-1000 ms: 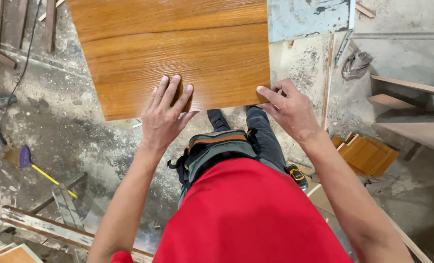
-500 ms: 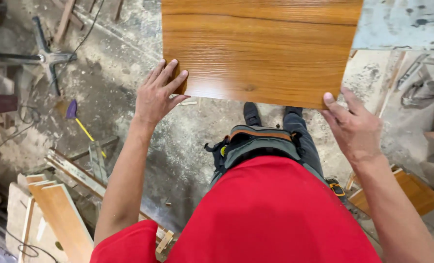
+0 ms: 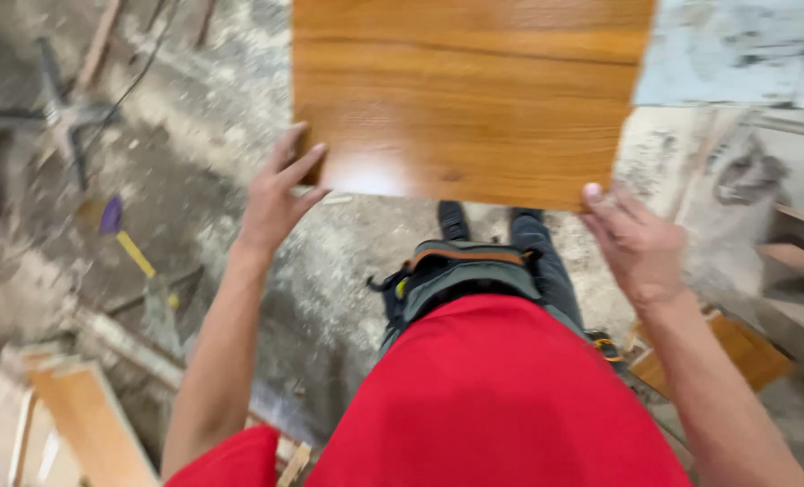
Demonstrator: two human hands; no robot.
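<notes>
A glossy orange-brown wooden panel (image 3: 469, 99) with visible grain fills the upper middle of the head view, held out in front of me above the floor. My left hand (image 3: 274, 200) grips its near left corner, fingers over the edge. My right hand (image 3: 636, 239) holds the near right corner, thumb on top. The picture is blurred by motion. Below the panel I see my red shirt, a grey waist bag (image 3: 460, 271) and my dark shoes.
The dusty concrete floor (image 3: 194, 180) carries a purple-and-yellow tool (image 3: 122, 234) at left, wooden boards (image 3: 77, 415) at lower left and more orange boards (image 3: 744, 347) at right. A pale scratched sheet (image 3: 735, 50) lies at upper right. A metal stand (image 3: 59, 113) is at far left.
My hands shifted from lying on the panel's near edge to gripping its two near corners. The view swung left, then blurred, and the panel came slightly nearer.
</notes>
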